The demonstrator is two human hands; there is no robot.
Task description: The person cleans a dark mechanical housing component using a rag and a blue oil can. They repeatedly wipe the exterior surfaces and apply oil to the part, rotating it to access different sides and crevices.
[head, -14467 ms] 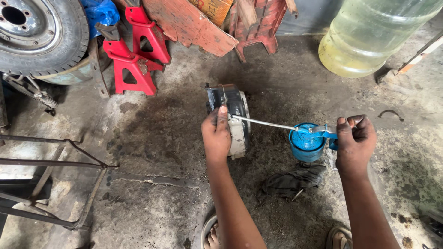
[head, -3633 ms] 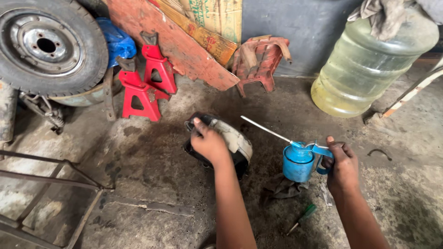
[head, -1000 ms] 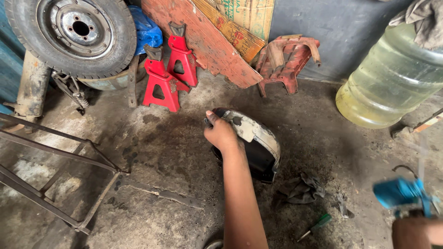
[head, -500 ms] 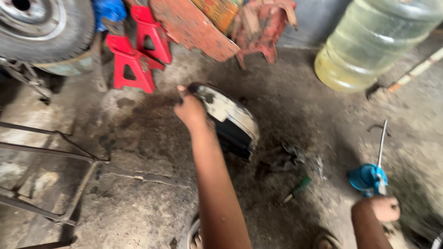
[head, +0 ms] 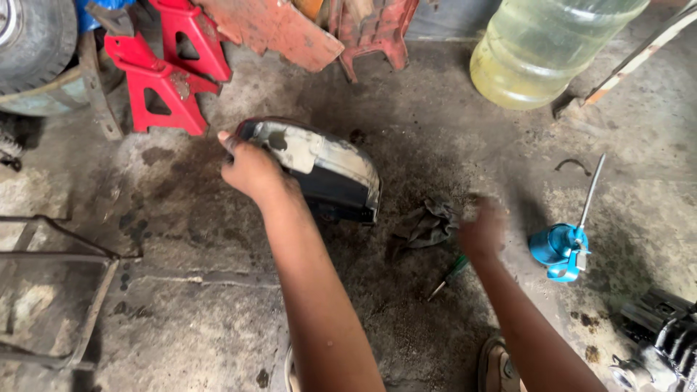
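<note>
My left hand (head: 250, 170) grips the rim of a round, dirty metal housing (head: 330, 170) that lies tilted on the oily concrete floor. My right hand (head: 483, 229) is motion-blurred just right of a dark rag (head: 428, 225) and nothing shows in it. A blue oil can (head: 555, 247) with a long thin spout stands on the floor to the right of that hand, apart from it. Below the rag lies a green-handled screwdriver (head: 454, 272).
Red jack stands (head: 167, 80) and a tyre (head: 29, 43) sit at the back left, beside a rusty red panel (head: 276, 29). A big clear bottle of yellowish liquid (head: 544, 51) stands back right. A metal frame (head: 58, 290) lies left, an engine part (head: 661, 341) bottom right.
My right hand has let go of the blue oil can, which now stands on the floor, and has moved left towards the rag. My left hand still holds the housing.
</note>
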